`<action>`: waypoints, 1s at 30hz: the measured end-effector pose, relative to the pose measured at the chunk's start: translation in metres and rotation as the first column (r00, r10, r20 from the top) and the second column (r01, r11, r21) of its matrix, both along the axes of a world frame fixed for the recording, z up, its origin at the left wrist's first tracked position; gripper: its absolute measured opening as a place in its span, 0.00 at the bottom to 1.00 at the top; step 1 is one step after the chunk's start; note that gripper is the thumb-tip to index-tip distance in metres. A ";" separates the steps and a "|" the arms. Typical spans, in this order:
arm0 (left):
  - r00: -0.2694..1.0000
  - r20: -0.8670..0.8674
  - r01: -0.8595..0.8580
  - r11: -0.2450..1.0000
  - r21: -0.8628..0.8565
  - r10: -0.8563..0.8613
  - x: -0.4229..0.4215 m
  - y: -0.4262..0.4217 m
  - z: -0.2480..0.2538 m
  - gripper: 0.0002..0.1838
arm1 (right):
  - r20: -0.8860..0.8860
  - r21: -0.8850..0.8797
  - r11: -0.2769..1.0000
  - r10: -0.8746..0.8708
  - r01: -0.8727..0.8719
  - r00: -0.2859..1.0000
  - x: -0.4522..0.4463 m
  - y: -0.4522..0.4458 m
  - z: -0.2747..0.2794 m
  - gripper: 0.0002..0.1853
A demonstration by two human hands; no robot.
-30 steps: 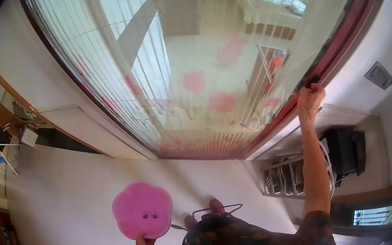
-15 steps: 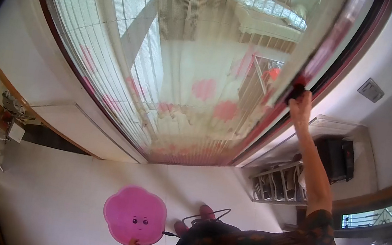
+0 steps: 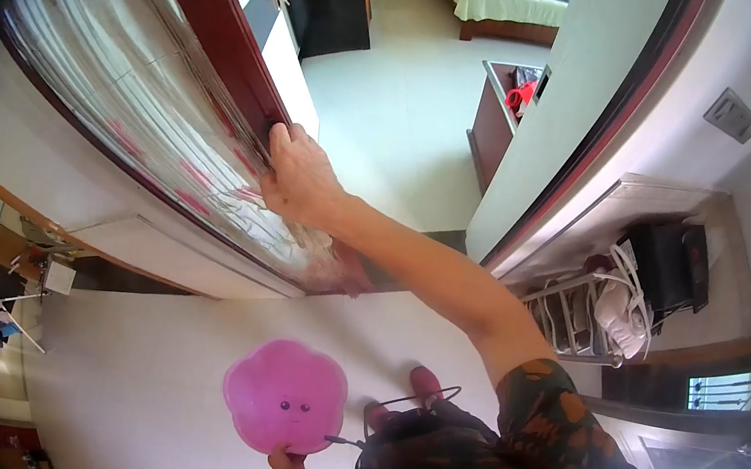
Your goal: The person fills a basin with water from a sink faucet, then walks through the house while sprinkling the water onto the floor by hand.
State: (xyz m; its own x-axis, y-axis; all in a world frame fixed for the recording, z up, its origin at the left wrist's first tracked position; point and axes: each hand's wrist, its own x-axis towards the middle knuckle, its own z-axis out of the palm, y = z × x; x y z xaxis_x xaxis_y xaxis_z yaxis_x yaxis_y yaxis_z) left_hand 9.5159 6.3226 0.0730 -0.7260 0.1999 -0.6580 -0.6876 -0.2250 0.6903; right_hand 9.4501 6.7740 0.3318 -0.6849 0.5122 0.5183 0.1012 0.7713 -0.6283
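Observation:
My right hand point(image 3: 307, 177) reaches up and across to the left, with its fingers wrapped round the dark red edge bar of a sliding screen door point(image 3: 222, 31). Thin, see-through, pleated material with pink flower prints bunches to the left of that bar. Low down, my left hand point(image 3: 290, 462) grips the near rim of a pink flower-shaped basin point(image 3: 285, 385) with a small printed face. The basin is held out above the floor, and the thumb lies over its rim.
Through the open doorway stand a bed point(image 3: 514, 0) and a low cabinet point(image 3: 497, 122) with red things on it. To the right, a shoe rack point(image 3: 575, 320) holds white shoes beside a black box point(image 3: 669, 266). My feet in red shoes point(image 3: 425, 383) stand on the pale floor.
My right hand has slid the screen door from the right frame far to the left, opening the doorway. The basin stays in my left hand, shifted slightly right and up in view.

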 end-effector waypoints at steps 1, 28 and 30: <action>1.000 -0.001 -0.006 1.000 -0.014 0.006 0.000 0.006 0.000 0.23 | -0.010 -0.003 1.000 0.018 -0.018 1.000 0.005 0.003 -0.004 0.15; 0.766 0.043 0.643 0.764 -0.056 -0.641 0.032 0.308 -0.042 0.15 | -0.652 -0.674 -0.070 -0.410 -0.735 0.637 0.207 0.149 -0.141 0.17; 0.765 0.025 0.644 0.762 -0.063 -0.644 0.024 0.338 -0.037 0.15 | -0.561 -0.788 -0.043 -0.359 -0.614 0.746 0.217 0.170 -0.152 0.17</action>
